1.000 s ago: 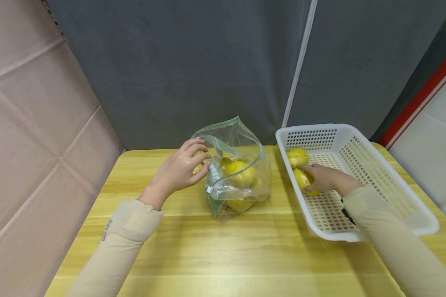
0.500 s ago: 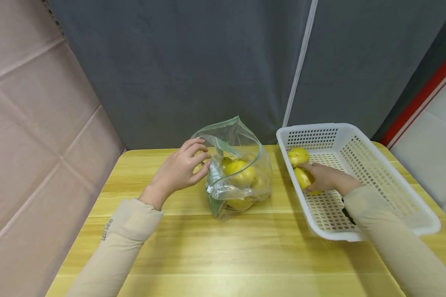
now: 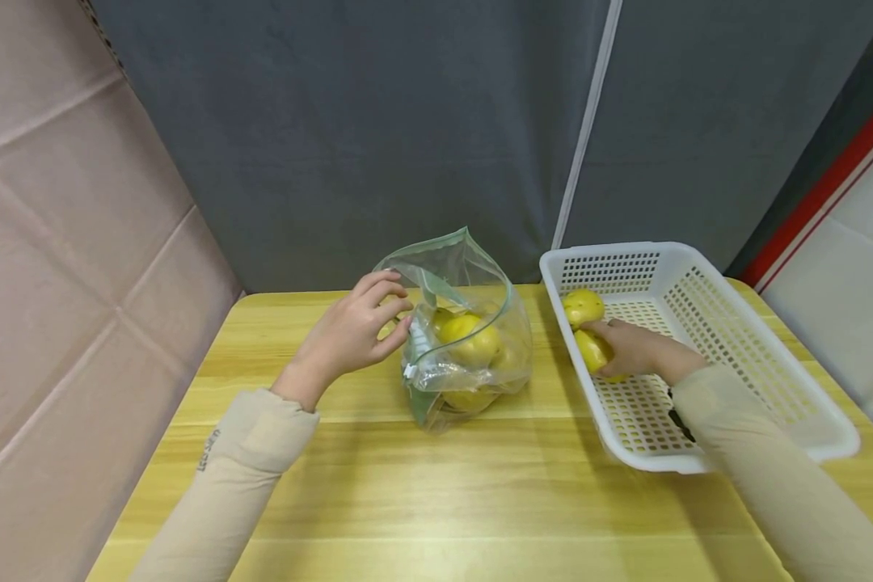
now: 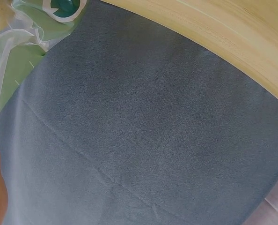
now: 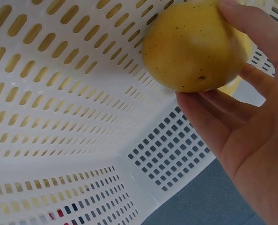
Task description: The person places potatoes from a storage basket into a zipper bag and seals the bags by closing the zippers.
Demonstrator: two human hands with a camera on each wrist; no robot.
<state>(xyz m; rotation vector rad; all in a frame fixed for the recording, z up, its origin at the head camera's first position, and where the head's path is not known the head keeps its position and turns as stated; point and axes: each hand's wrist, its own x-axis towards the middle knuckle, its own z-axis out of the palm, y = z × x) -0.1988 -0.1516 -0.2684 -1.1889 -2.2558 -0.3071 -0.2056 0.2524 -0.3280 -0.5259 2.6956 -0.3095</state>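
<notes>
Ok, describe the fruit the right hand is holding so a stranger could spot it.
Find the white perforated basket on the table's right side. Two yellow fruits sit at its far end; the held fruit is the nearer one, gripped by the right hand, while the free fruit lies untouched.

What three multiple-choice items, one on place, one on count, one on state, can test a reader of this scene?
1. Where is the right hand?
A. in the basket
B. in the bag
C. flat on the table

2. How many fruits show in the basket?
A. none
B. two
C. five

3. How is the bag's mouth?
A. zipped
B. knotted
C. open

Answers:
1 A: it grips a fruit inside the white basket.
2 B: the gripped one and another fruit behind it.
3 C: the left hand holds its rim, the green strip gaping.
</notes>
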